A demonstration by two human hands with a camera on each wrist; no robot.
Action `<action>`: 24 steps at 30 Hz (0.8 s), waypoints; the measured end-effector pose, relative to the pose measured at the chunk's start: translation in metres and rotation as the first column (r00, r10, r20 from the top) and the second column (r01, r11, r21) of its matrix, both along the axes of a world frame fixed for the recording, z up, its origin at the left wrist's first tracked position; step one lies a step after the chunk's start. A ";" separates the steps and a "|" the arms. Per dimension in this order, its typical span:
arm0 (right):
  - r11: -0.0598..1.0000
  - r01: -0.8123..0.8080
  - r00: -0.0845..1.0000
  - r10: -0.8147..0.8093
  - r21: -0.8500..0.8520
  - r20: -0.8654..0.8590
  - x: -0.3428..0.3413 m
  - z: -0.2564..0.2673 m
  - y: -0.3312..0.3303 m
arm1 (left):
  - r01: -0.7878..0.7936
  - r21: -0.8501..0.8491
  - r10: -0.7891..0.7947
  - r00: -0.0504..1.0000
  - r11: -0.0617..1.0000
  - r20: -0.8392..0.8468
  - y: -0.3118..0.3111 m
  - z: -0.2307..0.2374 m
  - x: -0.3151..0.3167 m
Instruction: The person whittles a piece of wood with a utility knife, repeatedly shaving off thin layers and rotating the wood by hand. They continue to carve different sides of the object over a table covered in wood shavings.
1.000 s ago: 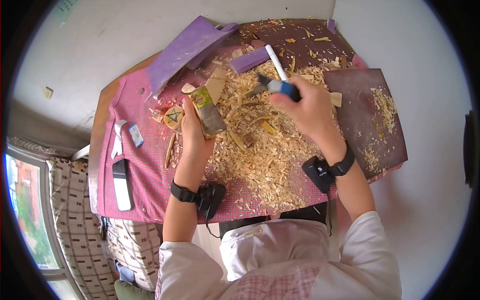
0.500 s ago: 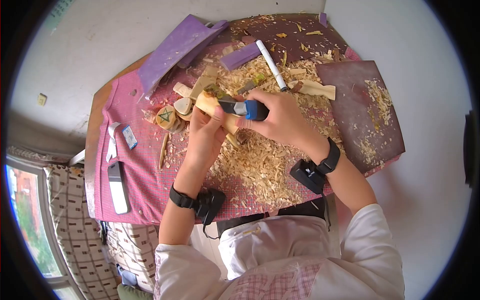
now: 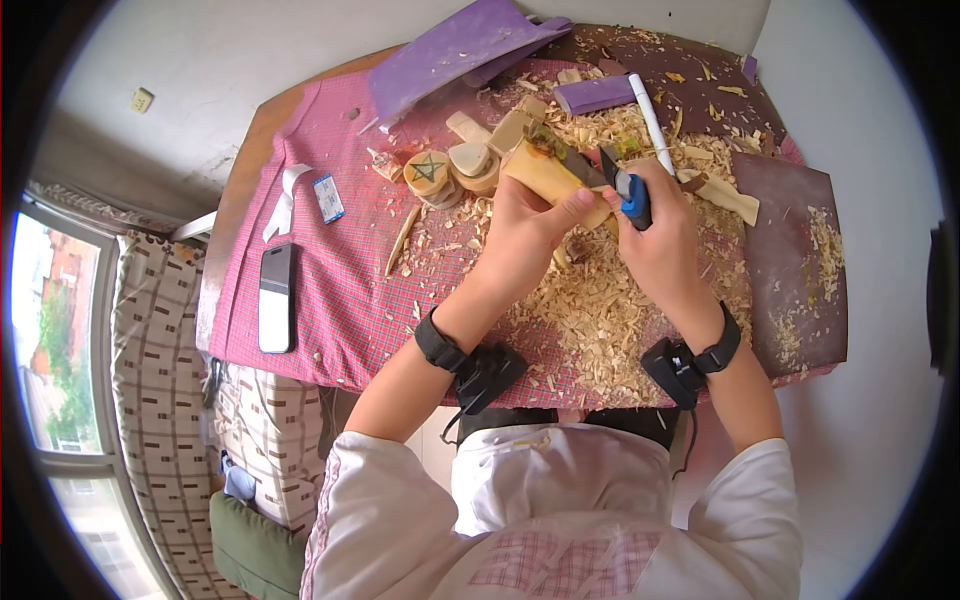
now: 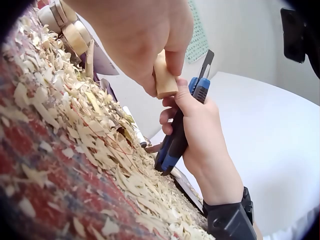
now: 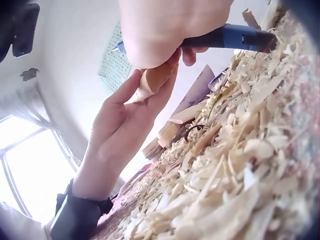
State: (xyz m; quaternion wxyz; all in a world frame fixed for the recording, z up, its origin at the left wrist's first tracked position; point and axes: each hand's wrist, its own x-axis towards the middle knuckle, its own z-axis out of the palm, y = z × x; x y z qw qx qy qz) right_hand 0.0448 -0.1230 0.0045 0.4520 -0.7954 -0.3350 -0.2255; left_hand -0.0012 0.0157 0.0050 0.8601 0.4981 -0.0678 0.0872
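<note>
My left hand (image 3: 520, 235) holds a pale wood piece (image 3: 545, 175) between thumb and fingers, its far end rough and brownish. In my right hand (image 3: 660, 240) is a blue and black utility knife (image 3: 637, 205), its blade out and pointing up and away. The right thumb lies right at the near end of the wood. From the left wrist view, the knife handle (image 4: 175, 135) crosses the right palm, with the blade (image 4: 207, 61) standing beyond the thumb. The right wrist view shows the wood's end face (image 5: 159, 77) close against the right hand.
Wood shavings (image 3: 600, 310) cover much of the checked cloth (image 3: 350, 300). Round wood pieces, one with a drawn star (image 3: 428, 170), stand at the left. Behind lie a purple folder (image 3: 455, 60), a purple block (image 3: 595, 96) and a white marker (image 3: 652, 125). A phone (image 3: 276, 300) rests at far left.
The right hand brought the knife from the right over to the wood. The left hand turned the wood from its bark side to its pale side. The head view has shifted.
</note>
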 end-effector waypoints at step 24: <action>0.990 -0.140 0.986 0.136 -0.034 -0.094 0.013 0.008 -0.008 | 0.132 -0.095 -0.149 0.967 0.987 -0.205 0.009 0.001 0.000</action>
